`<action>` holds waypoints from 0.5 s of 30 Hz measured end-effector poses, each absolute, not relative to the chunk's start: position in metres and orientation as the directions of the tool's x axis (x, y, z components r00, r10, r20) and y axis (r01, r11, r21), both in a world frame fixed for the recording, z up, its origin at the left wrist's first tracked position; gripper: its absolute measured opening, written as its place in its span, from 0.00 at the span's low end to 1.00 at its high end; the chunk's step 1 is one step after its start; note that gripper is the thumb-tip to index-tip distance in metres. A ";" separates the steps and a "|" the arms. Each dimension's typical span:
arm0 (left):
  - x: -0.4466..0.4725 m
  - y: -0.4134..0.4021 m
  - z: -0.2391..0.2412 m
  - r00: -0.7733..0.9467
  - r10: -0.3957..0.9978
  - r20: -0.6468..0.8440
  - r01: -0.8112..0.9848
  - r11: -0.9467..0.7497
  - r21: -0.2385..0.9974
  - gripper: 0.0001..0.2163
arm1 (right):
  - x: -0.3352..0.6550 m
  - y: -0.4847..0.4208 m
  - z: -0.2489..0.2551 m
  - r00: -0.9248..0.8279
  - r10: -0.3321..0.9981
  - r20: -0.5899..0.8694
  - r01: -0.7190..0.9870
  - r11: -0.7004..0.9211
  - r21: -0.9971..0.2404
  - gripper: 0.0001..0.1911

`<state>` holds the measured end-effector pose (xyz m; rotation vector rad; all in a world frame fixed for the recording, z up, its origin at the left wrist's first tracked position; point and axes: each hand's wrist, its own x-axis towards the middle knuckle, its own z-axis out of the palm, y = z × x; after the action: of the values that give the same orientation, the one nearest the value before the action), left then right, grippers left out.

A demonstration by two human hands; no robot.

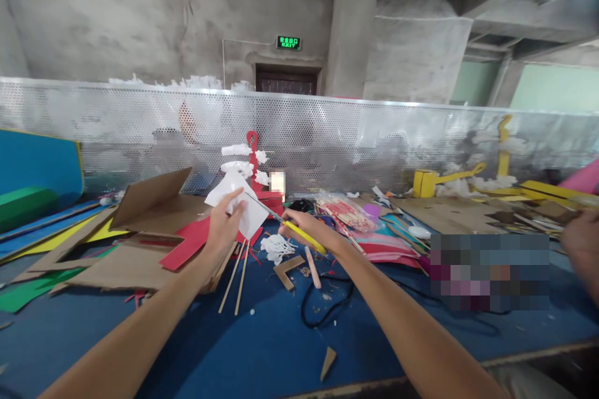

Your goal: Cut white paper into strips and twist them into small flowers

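My left hand (226, 220) is closed on a white sheet of paper (253, 218), holding it up above the table. In my right hand (306, 226) is a pair of scissors with yellow handles (304, 235). Their metal blades point left and lie against the paper; whether they are spread cannot be made out. Behind the paper stands a red upright piece (253, 159) with white cut shapes on it. Below my hands lie a crumpled white paper piece (277, 248), an L-shaped cardboard piece (287, 271) and two thin wooden sticks (241, 277).
Folded cardboard (150, 202) and coloured sheets cover the left side. A plastic packet (349, 212) and a black cord (322, 323) lie to the right. A perforated metal panel (327, 137) runs along the back. Another person's hand (580, 243) is at the right edge.
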<state>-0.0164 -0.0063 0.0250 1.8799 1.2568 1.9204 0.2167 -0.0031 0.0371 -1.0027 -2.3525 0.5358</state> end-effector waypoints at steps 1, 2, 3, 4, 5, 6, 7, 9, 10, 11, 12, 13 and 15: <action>-0.017 -0.007 0.025 -0.197 0.640 0.743 0.419 -0.630 0.654 0.18 | 0.217 -0.004 0.038 -0.590 0.746 0.310 0.535 0.648 -0.542 0.16; -0.017 -0.007 0.026 -0.204 0.635 0.745 0.418 -0.632 0.652 0.18 | 0.217 -0.005 0.038 -0.593 0.743 0.311 0.530 0.650 -0.544 0.15; -0.017 -0.008 0.027 -0.206 0.631 0.748 0.417 -0.634 0.651 0.17 | 0.217 -0.006 0.039 -0.596 0.740 0.312 0.526 0.653 -0.545 0.15; -0.017 -0.008 0.027 -0.207 0.630 0.748 0.415 -0.636 0.651 0.17 | 0.217 -0.007 0.039 -0.599 0.737 0.313 0.523 0.656 -0.544 0.15; -0.018 -0.008 0.028 -0.207 0.631 0.748 0.414 -0.636 0.651 0.17 | 0.217 -0.007 0.040 -0.602 0.734 0.313 0.522 0.659 -0.542 0.14; -0.018 -0.008 0.028 -0.206 0.631 0.748 0.415 -0.636 0.651 0.17 | 0.217 -0.007 0.040 -0.605 0.732 0.314 0.522 0.662 -0.538 0.14; -0.018 -0.008 0.028 -0.205 0.629 0.750 0.417 -0.637 0.649 0.17 | 0.217 -0.007 0.039 -0.608 0.729 0.315 0.523 0.666 -0.532 0.14; -0.017 -0.008 0.028 -0.200 0.623 0.756 0.425 -0.640 0.640 0.17 | 0.216 -0.006 0.039 -0.614 0.722 0.318 0.523 0.674 -0.521 0.14; -0.017 -0.008 0.028 -0.197 0.621 0.758 0.429 -0.641 0.636 0.18 | 0.215 -0.006 0.038 -0.620 0.717 0.319 0.521 0.680 -0.515 0.14; -0.017 -0.008 0.027 -0.195 0.620 0.760 0.432 -0.641 0.634 0.18 | 0.215 -0.007 0.039 -0.628 0.709 0.320 0.518 0.688 -0.508 0.14; -0.017 -0.008 0.027 -0.195 0.621 0.759 0.434 -0.639 0.635 0.18 | 0.214 -0.007 0.039 -0.636 0.700 0.325 0.513 0.698 -0.499 0.15; -0.017 -0.007 0.027 -0.193 0.624 0.757 0.434 -0.637 0.637 0.19 | 0.214 -0.009 0.040 -0.646 0.688 0.332 0.505 0.711 -0.490 0.15; -0.017 -0.007 0.027 -0.188 0.627 0.756 0.435 -0.636 0.637 0.19 | 0.213 -0.012 0.042 -0.665 0.664 0.341 0.484 0.731 -0.480 0.15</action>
<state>-0.0172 -0.0072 0.0270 1.8989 1.2603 1.9404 0.2131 -0.0121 0.0421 -0.8718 -2.4327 0.4812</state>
